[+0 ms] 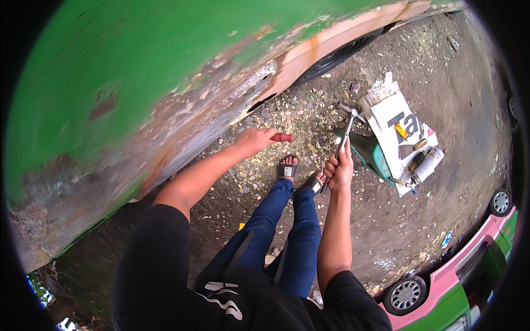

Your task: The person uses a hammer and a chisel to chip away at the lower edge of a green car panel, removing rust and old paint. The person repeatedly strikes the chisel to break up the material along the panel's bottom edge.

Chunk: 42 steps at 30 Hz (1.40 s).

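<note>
My left hand (pixel 255 141) is closed around a red-handled tool (pixel 284 137), close beside the scraped lower side of a green vehicle body (pixel 132 66). The handle's end points right, and the tool's other end is hidden by my fist. In my right hand (pixel 339 167) is a hammer (pixel 346 132), gripped along its shaft and held upright with the metal head above my fist. The hammer is apart from the red-handled tool. Rust, bare filler and flaked paint mark the body panel next to my left hand.
Right of the hammer, a green stool (pixel 371 155) bears a printed cardboard sheet (pixel 391 113) with a spray can (pixel 429 165) and small tools. Paint flakes (pixel 317 124) litter the ground. A pink and green car (pixel 441 281) stands at lower right. A tyre (pixel 342 55) shows under the vehicle.
</note>
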Tool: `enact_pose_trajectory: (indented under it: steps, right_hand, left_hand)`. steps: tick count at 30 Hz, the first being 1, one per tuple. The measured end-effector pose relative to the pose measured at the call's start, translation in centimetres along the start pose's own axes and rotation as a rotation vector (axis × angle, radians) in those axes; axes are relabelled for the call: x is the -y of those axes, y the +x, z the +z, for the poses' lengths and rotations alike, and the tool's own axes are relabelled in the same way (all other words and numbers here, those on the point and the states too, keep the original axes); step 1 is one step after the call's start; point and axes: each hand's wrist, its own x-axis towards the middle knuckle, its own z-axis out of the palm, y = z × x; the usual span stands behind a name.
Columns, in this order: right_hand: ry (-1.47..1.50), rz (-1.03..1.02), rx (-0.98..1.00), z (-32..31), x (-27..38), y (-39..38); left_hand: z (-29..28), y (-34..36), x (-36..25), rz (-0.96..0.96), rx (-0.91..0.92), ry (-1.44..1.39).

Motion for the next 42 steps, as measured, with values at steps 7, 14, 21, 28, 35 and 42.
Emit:
enact_pose_trajectory:
  steps: [7, 14, 21, 28, 35, 42]
  right_hand:
    - [-0.104, 0.01, 0.011, 0.0, 0.5, -2.5]
    - [-0.132, -0.002, 0.052, -2.2, 0.5, -4.9]
    - [-0.222, 0.036, 0.016, -3.4, 0.7, -7.7]
    - [-0.356, 0.059, 0.074, -4.5, 1.4, -8.8]
    - [-0.475, 0.101, 0.096, -3.6, 2.2, -10.1]
    - [-0.668, 0.11, 0.167, -0.9, 2.6, -10.8]
  left_hand:
    - [-1.8, 1.7, -1.5, 0.218, -0.156, -0.056]
    - [-2.5, 0.8, -2.6, 0.313, -0.214, -0.053]
    - [-2.3, -0.5, -2.9, 0.313, -0.327, -0.114]
    - [-1.3, -3.5, -2.8, 0.328, -0.66, -0.279]
    - [0.3, -6.7, -2.1, 0.28, -0.851, -0.321]
    - [0.8, -7.7, -0.9, 0.402, -0.903, -0.454]
